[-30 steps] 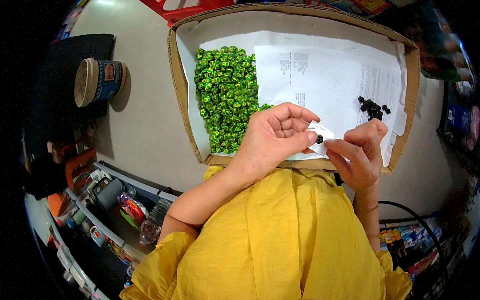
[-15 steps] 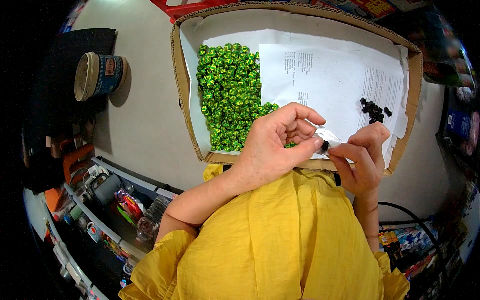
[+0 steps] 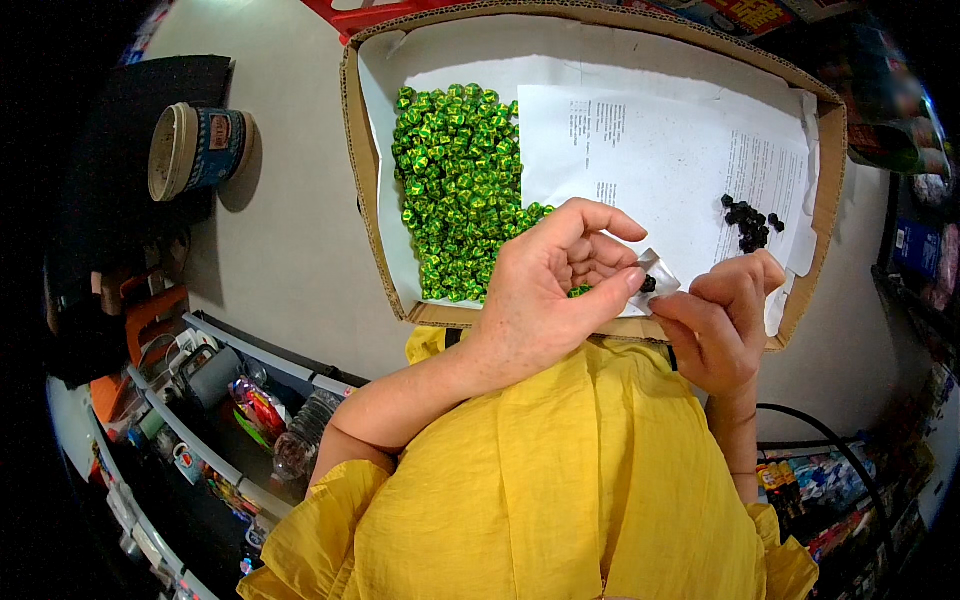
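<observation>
Between my two hands is a small silvery foil wrapper (image 3: 661,271) with a dark, rough lump (image 3: 648,285) lying on it. My left hand (image 3: 550,280) pinches the wrapper's left side between thumb and curled fingers. On the wrapper's lower right edge, the thumb and fingertips of my right hand (image 3: 722,320) are closed. Both hands are above the near edge of a shallow cardboard box (image 3: 828,190). Many green-and-gold foil-wrapped balls (image 3: 460,190) fill its left part. Loose black lumps (image 3: 748,225) form a small pile at the right, on printed white paper (image 3: 660,150).
A tub (image 3: 210,150) with a blue patterned side stands on the pale table (image 3: 290,200) left of the box. Something red (image 3: 370,18) touches the box's far left corner. Below the table at left, a rack (image 3: 250,400) holds packaged goods; a black cable (image 3: 830,435) curves at lower right.
The foil wrapper has opened out and now stands flatter, with its silvery inside and the dark lump more exposed. My hands have barely shifted.
</observation>
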### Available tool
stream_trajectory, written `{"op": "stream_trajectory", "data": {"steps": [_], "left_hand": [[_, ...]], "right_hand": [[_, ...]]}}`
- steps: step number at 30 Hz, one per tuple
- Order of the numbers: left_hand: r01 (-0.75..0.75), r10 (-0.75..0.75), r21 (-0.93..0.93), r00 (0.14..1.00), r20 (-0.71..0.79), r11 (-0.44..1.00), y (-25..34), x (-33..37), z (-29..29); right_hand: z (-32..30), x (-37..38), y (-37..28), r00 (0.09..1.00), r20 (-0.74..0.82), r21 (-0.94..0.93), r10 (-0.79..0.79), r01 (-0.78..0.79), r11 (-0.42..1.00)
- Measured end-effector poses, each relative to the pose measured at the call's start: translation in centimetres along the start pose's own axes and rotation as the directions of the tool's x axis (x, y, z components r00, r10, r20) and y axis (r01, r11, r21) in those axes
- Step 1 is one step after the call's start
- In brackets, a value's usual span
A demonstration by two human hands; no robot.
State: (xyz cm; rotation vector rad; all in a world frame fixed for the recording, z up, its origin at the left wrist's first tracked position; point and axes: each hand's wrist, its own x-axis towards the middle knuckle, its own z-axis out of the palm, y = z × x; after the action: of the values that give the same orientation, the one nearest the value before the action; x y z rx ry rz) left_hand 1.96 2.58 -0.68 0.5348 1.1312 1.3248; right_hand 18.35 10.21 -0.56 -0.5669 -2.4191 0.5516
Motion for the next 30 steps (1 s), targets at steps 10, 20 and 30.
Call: {"op": "stream_trajectory", "data": {"steps": [10, 20, 30], "left_hand": [[-0.016, 0.016, 0.019, 1.000, 0.008, 1.000, 0.50, -0.12, -0.04], [0.043, -0.042, -0.029, 0.998, 0.047, 0.999, 0.52, -0.31, -0.59], [0.009, -0.009, 0.014, 0.999, 0.034, 1.000, 0.60, -0.51, -0.27]], "right_hand": [[-0.49, 0.36, -0.82, 0.980, -0.040, 0.096, 0.196, -0.192, 0.977], [-0.35, 0.41, -0.83, 0.989, -0.048, 0.052, 0.142, -0.140, 0.989], [-0.19, 0.39, -0.85, 0.989, -0.061, 0.040, 0.136, -0.134, 0.990]]}}
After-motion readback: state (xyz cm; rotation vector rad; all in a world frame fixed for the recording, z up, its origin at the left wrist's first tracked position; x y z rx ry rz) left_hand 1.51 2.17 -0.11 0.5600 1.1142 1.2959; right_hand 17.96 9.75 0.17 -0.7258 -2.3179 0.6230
